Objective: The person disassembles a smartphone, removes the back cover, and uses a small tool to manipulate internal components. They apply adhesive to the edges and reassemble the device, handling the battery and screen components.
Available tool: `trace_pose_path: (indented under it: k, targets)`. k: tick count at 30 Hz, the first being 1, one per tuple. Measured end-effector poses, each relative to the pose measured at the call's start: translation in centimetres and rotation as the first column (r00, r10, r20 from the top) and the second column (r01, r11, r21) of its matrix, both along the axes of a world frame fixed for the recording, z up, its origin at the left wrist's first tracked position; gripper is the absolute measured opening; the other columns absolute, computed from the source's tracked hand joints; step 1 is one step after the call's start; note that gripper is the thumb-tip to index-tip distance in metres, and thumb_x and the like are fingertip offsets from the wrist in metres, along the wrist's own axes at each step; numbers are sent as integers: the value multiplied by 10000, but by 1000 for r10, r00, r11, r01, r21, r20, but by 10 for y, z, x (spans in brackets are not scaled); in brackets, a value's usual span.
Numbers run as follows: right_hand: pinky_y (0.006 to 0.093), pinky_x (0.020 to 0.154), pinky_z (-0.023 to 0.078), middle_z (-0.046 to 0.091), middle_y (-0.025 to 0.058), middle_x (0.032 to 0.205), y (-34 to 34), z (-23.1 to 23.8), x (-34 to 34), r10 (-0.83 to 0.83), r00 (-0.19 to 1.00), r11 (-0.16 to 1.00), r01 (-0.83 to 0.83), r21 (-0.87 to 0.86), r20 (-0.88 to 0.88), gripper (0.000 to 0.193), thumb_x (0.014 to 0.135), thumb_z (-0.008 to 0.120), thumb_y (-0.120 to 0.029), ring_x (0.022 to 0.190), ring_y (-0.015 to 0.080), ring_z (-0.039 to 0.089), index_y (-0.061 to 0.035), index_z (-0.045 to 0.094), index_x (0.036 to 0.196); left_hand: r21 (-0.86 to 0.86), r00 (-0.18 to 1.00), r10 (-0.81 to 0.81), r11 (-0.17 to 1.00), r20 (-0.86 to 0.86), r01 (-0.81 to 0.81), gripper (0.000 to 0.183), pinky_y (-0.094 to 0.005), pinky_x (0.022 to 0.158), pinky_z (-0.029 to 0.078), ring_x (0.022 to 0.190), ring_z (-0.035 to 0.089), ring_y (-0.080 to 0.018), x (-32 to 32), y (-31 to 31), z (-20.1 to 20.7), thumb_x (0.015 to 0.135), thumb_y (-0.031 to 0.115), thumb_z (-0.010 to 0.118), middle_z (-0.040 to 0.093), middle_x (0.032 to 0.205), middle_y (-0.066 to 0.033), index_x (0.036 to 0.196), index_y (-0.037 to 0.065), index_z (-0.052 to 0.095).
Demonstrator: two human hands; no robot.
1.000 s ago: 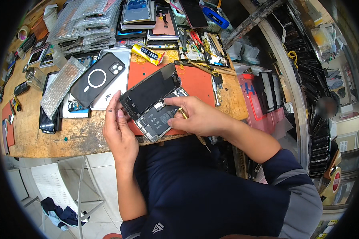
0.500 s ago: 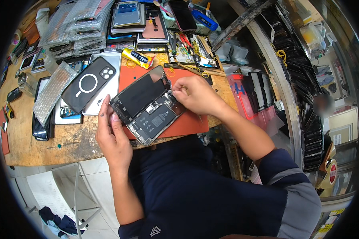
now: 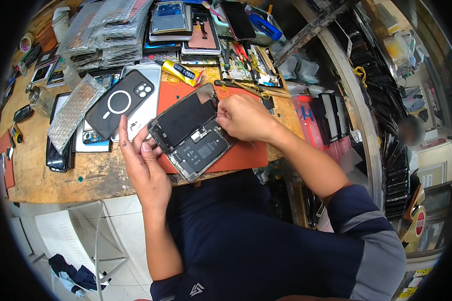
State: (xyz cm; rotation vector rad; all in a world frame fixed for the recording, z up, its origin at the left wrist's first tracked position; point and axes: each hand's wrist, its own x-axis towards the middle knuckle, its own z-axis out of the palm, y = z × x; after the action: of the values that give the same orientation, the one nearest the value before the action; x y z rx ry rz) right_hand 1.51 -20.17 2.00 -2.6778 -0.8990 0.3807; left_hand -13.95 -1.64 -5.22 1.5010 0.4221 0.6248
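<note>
An opened smartphone (image 3: 204, 152) lies tilted on an orange-red mat (image 3: 253, 156), with its battery and inner parts bare. Its dark screen panel (image 3: 182, 122) is folded out on the far left side. My left hand (image 3: 148, 168) steadies the phone's left edge, thumb and lower fingers against it and the index finger stretched out. At the far right edge of the phone, my right hand (image 3: 243, 118) is closed, its fingertips pinched together over the inner parts. Whatever sits between those fingertips is hidden. A black phone case (image 3: 104, 111) with a white ring lies left of the phone.
Behind the mat are a yellow and black tube (image 3: 182, 73), stacked phone parts (image 3: 202, 37) and bubble-wrapped packs (image 3: 118, 35). Tweezers (image 3: 241, 86) lie near the right hand. A bubble-wrap sleeve (image 3: 75, 114) rests at left. A white chair (image 3: 65, 236) stands below the wooden table (image 3: 98, 180).
The view has shifted slightly, moving the scene to the right. My right hand's fingers have curled further and turned down at the phone's edge. The left hand stays at the phone's left side.
</note>
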Motion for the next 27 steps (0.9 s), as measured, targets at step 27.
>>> trace_pose_path:
  k: [27]
  targets:
    - [315, 566, 435, 569, 5, 655, -65, -7, 14, -250, 956, 793, 292, 535, -150, 183, 939, 710, -161, 619, 81, 499, 3, 691, 861, -57, 998, 20, 998, 67, -16, 318, -235, 926, 497, 1039, 608, -92, 6, 3, -13, 1063, -13, 577, 639, 1191, -84, 1375, -62, 547]
